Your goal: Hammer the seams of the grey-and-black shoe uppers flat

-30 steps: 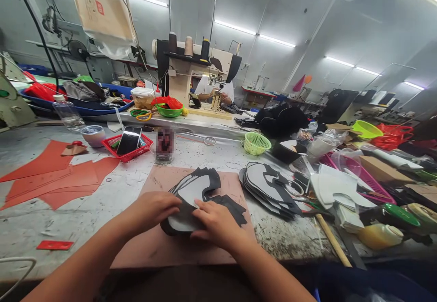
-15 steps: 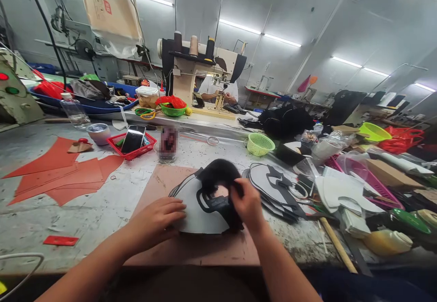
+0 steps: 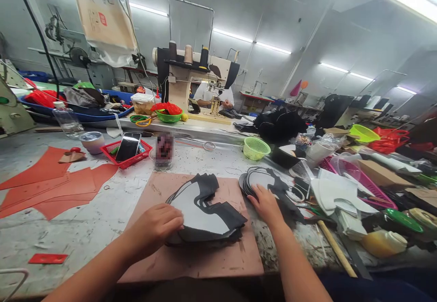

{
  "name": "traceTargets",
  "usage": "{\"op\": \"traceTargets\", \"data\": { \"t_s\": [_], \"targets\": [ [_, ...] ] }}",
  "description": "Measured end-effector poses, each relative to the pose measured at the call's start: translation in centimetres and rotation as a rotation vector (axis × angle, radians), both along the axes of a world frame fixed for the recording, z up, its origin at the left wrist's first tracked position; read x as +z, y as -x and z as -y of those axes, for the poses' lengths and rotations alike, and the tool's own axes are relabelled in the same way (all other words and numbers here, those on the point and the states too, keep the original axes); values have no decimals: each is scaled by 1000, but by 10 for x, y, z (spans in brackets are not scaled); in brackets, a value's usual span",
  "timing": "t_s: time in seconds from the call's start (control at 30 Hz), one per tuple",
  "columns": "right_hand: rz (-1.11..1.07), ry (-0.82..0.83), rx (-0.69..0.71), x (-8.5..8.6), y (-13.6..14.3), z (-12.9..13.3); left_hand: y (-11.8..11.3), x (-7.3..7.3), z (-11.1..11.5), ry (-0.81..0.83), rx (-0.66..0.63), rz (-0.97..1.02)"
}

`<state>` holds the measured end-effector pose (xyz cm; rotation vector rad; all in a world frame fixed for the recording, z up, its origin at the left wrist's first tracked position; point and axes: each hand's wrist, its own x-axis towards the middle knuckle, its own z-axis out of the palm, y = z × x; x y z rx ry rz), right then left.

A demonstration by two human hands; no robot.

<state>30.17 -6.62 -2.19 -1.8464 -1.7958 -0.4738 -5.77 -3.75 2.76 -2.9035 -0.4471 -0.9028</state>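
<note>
A stack of black-and-white cut pieces (image 3: 208, 215) lies on a pinkish board (image 3: 146, 202). My left hand (image 3: 160, 222) grips the stack's left edge, its fingers curled together. To the right, my right hand (image 3: 266, 204) rests on a second pile of similar pieces (image 3: 259, 176), with its fingers spread. Thin rounded edges show along the left side of both piles.
Orange-red sheets (image 3: 75, 186) lie at the left. Behind are a red basket (image 3: 145, 149) holding a phone, a green basket (image 3: 256, 149) and a sewing machine (image 3: 177, 83) with a person beyond. A wooden handle (image 3: 336, 247) lies at the right.
My right hand has left the near stack and moved right onto the second pile. A black piece that was raised over the near stack no longer stands up. The view has shifted slightly.
</note>
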Motion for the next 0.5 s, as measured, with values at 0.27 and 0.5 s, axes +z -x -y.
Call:
{"op": "traceTargets", "data": {
  "t_s": [0.27, 0.5],
  "targets": [
    [18, 75, 782, 30, 114, 20, -13, 7, -9, -63, 78, 169],
    [70, 180, 634, 25, 114, 24, 6, 0, -1, 111, 29, -30]
  ]
}}
